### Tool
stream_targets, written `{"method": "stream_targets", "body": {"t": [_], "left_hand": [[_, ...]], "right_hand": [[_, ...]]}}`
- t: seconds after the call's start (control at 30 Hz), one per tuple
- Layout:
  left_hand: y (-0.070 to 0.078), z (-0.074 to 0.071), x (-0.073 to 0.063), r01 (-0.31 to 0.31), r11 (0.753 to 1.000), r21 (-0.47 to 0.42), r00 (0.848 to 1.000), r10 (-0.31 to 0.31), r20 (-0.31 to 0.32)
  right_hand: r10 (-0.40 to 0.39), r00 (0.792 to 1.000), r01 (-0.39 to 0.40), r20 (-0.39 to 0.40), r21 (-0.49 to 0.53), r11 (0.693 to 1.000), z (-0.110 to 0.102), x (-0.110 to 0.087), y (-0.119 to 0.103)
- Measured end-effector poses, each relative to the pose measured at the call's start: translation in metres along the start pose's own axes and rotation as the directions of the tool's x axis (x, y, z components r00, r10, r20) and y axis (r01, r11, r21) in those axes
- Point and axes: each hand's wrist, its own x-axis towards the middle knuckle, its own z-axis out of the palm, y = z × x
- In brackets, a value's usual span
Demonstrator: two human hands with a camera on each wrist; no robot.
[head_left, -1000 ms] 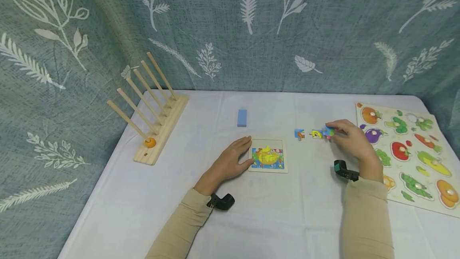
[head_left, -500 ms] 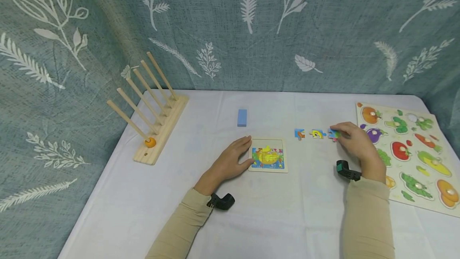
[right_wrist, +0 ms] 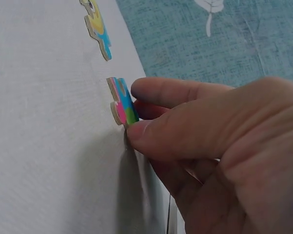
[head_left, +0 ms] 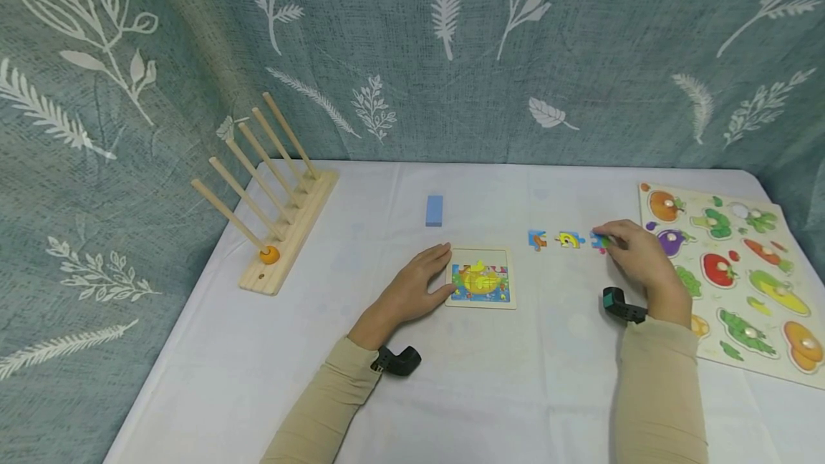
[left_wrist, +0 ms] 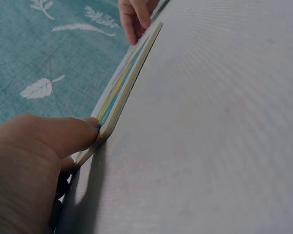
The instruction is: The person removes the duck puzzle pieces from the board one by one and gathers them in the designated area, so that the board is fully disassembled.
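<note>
One knobbed jigsaw piece [right_wrist: 123, 101], flat, pale-edged, pinched in right hand [head_left: 638, 255].

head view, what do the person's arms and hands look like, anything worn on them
The left sleeve and right sleeve are long and tan. A small black camera sits at each wrist, the left one plain, the right one with a teal patch. Left grip and right grip: no gloves.

From the duck puzzle [head_left: 480, 280], we could pass at six o'clock. The left hand [head_left: 411, 292] blocks nine; jigsaw pieces [head_left: 569, 240], two.
</note>
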Motion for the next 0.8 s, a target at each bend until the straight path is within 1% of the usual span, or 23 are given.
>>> {"method": "stream_targets", "body": {"t": [0.07,0.13,0.27,0.37,0.47,0.57,0.7,0.8], "left_hand": [[0.000,0.000,0.000,-0.002,1.000,0.004,1.000,0.002,0.001],[-0.001,0.000,0.000,-0.003,1.000,0.011,1.000,0.003,0.006],[0.000,-0.001,0.000,-0.007,1.000,0.014,1.000,0.006,0.020],[0.000,-0.002,-0.001,-0.011,1.000,0.007,1.000,0.011,0.029],[0.000,-0.003,-0.002,-0.023,1.000,0.005,0.999,0.023,0.031],[-0.001,-0.003,-0.003,-0.037,0.999,-0.004,0.999,0.038,0.015],[0.000,-0.002,-0.005,-0.057,0.998,-0.029,0.998,0.056,-0.022],[0.001,0.000,-0.006,-0.067,0.997,-0.045,0.996,0.064,-0.060]], "right_hand": [[0.003,1.000,-0.003,-0.003,0.010,1.000,0.000,0.000,-0.001],[-0.010,1.000,0.010,-0.011,0.015,1.000,-0.001,0.000,-0.004],[-0.085,0.996,0.085,-0.023,0.040,0.996,0.001,0.001,-0.013],[-0.148,0.989,0.149,-0.017,0.061,0.987,0.006,0.004,-0.022],[-0.194,0.981,0.194,-0.012,0.085,0.977,0.015,0.008,-0.032],[-0.222,0.975,0.222,-0.012,0.120,0.968,0.024,0.011,-0.044],[-0.257,0.966,0.250,0.016,0.184,0.951,0.038,0.013,-0.065],[-0.312,0.949,0.295,0.044,0.230,0.928,0.051,0.013,-0.083]]}}
